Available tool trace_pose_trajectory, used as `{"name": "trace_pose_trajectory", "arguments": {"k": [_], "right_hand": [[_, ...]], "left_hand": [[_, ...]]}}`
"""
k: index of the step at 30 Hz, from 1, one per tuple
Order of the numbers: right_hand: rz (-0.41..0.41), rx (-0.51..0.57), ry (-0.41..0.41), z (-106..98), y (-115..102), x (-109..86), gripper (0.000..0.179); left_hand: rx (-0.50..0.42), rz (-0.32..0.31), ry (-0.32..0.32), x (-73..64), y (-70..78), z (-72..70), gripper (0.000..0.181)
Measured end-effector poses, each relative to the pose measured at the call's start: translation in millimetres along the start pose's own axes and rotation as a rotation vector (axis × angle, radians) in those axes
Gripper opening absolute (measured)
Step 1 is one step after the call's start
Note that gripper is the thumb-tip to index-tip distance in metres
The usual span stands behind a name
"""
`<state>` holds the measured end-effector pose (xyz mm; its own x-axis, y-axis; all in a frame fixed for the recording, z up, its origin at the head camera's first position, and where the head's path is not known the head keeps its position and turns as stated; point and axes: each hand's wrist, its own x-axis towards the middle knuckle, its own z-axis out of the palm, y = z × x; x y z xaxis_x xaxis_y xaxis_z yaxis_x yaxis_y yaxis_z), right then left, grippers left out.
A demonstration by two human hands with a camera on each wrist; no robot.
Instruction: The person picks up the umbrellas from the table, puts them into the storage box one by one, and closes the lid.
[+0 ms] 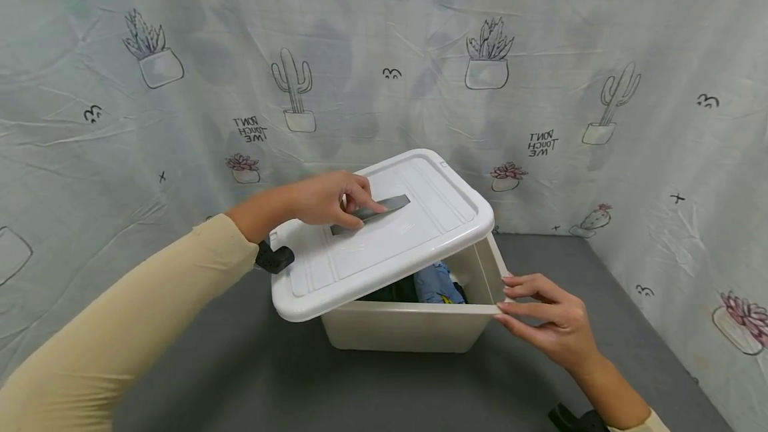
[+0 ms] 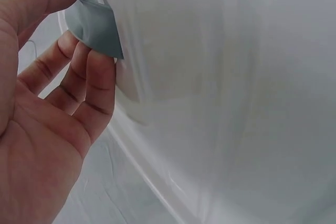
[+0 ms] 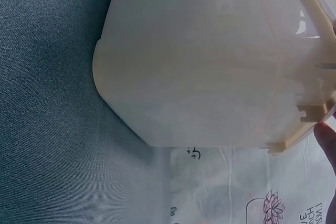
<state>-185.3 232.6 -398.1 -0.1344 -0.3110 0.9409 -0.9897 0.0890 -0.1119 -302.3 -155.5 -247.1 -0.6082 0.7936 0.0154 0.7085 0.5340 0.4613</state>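
Note:
A white plastic lid sits tilted and askew over a cream storage bin. My left hand pinches the grey handle on the lid's top; in the left wrist view thumb and fingers close round that grey handle. My right hand grips the bin's rim at its near right corner. Through the gap under the lid show folded blue cloth and dark green cloth. In the right wrist view the bin's side wall fills the middle, with fingertips at its rim.
The bin stands on a dark grey table surface. Behind it hangs a pale curtain printed with cacti and potted plants, which also closes off the right side. Black wrist straps sit on both forearms.

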Motion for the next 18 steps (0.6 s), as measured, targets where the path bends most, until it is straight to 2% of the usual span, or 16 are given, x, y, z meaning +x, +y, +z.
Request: {"name": "trace_pose_trajectory", "arguments": {"k": [6,11,18], "right_hand": [[0.016,0.04,0.009,0,0,0.0,0.015],[0.061,0.098,0.026,1,1,-2.7,0.015],[0.095,0.162,0.064,1,4,-8.7,0.016]], "left_hand": [[0.002,0.03,-0.036,11.5,2.5,3.1,0.045],[0.002,0.05,-0.071,19.2,2.3,5.8,0.046],[0.019,0.054,-0.114,33.4,4.6,12.0,0.045]]}}
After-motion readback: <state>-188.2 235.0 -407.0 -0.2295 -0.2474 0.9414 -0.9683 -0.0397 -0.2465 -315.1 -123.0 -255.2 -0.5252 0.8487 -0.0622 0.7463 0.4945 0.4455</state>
